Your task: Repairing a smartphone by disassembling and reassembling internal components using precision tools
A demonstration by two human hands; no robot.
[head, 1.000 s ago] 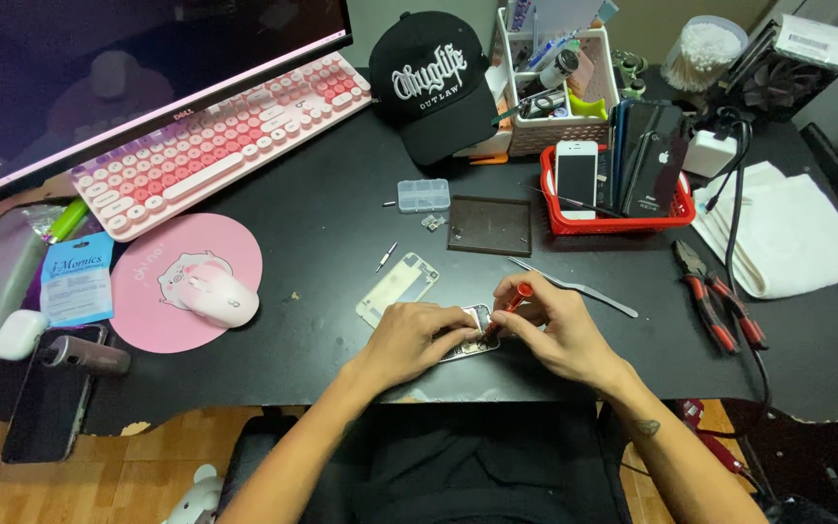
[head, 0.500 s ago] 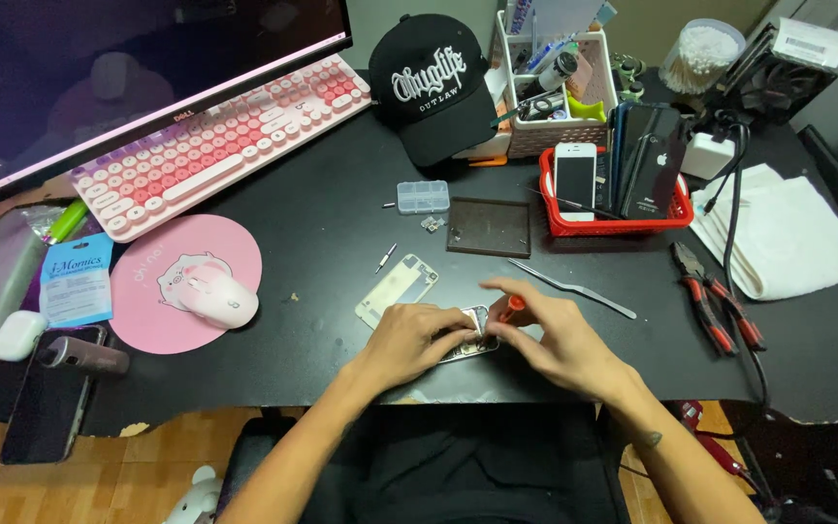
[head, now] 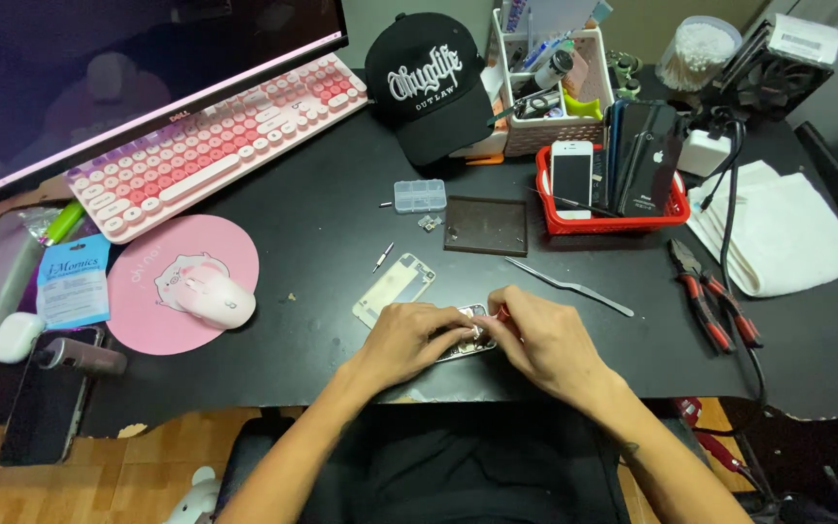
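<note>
- Showing two bare hands closed together over an opened phone point(head: 466, 340) at the front edge of the black desk point(head: 322, 233): the left hand point(head: 409, 340) presses down on the phone's near end, and the right hand point(head: 545, 344) pinches a red-handled tool point(head: 502, 313) whose tip meets the phone's exposed interior.
- Risk, tool slip: the tip is hidden under the fingers, so a skid across the internal parts would likely go unseen until damage is done.
- Risk, lost fasteners: loose small parts point(head: 429, 222) lie bare on the dark surface beside the clear parts box point(head: 420, 195), where a brushing forearm could scatter them.
- Risk, edge fall: the phone sits near the desk's front rim, so an uneven push could tip it toward the lap.
- Risk, back panel point(head: 393, 288): it lies just beside the left hand and could be scratched or knocked by the wrist.
- Metal pry tool point(head: 569, 286) lies near the right hand, well within elbow reach.
</note>
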